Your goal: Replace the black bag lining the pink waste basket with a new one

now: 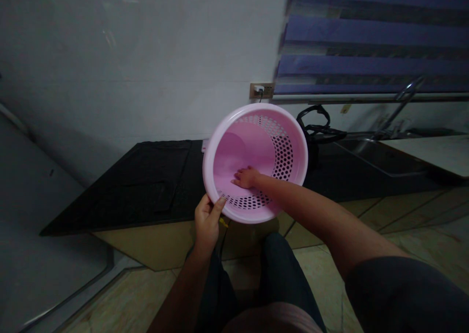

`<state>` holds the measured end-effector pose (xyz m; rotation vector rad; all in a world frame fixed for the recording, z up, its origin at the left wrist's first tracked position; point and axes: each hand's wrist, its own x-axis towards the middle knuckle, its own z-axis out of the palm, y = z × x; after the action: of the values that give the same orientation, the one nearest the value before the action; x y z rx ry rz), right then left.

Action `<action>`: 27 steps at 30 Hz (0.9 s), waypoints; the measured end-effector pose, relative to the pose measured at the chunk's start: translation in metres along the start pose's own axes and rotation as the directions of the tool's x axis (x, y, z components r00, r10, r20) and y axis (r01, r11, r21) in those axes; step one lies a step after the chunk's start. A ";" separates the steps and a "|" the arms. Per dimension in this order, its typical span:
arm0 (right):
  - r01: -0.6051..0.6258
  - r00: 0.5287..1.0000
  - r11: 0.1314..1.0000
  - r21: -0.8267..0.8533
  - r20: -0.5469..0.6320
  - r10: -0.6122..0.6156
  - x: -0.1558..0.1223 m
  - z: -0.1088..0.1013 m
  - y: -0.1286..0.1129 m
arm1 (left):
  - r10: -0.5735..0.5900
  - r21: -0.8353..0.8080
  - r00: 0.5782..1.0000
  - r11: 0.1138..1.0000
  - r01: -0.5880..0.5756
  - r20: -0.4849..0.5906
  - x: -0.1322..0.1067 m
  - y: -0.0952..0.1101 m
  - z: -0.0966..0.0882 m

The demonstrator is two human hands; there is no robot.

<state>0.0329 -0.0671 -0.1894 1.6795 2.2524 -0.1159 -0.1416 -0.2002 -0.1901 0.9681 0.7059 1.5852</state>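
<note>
In the head view, I'm watching a person who is sitting or crouching close to a dark bench (146, 176), their knees showing just below its front edge. A pink basket (229, 149) with perforated sides is tilting its mouth towards them, in front of the wall and overlapping the bench's edge; I can't tell whether its base is resting on the bench or hanging clear. The left hand (207, 223) is gripping the near left part of the rim, thumb hooking over the lip. The right hand (246, 177) is reaching inside, fingers loosely spread, lying against the pink inner surface and grasping nothing that I can make out.

The weak point, to my eye, is that one-sided hold. If the right hand is pressing hard, it could be twisting the rim out of the left thumb's pinch, and the basket could be tipping towards the knees or the floor. A cord is hanging from the plug (258, 88) in the wall socket (269, 90), dropping behind the far rim; swinging the basket back could be catching it. Swinging rightwards, it could be dragging the black bag (318, 138) beside it.
</note>
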 end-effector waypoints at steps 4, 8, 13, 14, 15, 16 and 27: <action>-0.006 1.000 1.000 -0.005 -0.010 0.006 0.000 0.003 0.003 | 0.000 -0.001 1.000 1.000 0.000 0.008 0.001 0.002 0.001; -0.016 1.000 1.000 -0.001 -0.008 0.016 0.001 0.006 0.003 | 0.005 -0.017 1.000 1.000 -0.004 0.026 0.001 0.002 0.002; -0.029 1.000 1.000 -0.002 -0.009 0.029 0.002 0.007 0.003 | 0.005 -0.027 0.999 1.000 -0.004 0.033 0.003 0.005 0.005; -0.030 1.000 1.000 -0.002 -0.009 0.030 0.002 0.007 0.003 | 0.003 -0.027 1.000 1.000 -0.003 0.030 0.003 0.006 0.005; -0.031 1.000 1.000 -0.002 -0.008 0.030 0.002 0.007 0.003 | -0.001 -0.026 1.000 1.000 0.002 0.027 0.003 0.007 0.006; -0.030 1.000 1.000 -0.001 -0.005 0.030 0.002 0.007 0.003 | -0.007 -0.026 1.000 1.000 0.007 0.022 0.004 0.008 0.007; -0.021 1.000 1.000 0.020 -0.005 0.021 0.003 0.008 0.003 | -0.037 0.001 0.996 0.999 0.037 0.081 0.009 0.015 0.006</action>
<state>0.0362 -0.0654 -0.1975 1.7154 2.2436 -0.1300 -0.1446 -0.1951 -0.1721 1.0074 0.6634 1.5050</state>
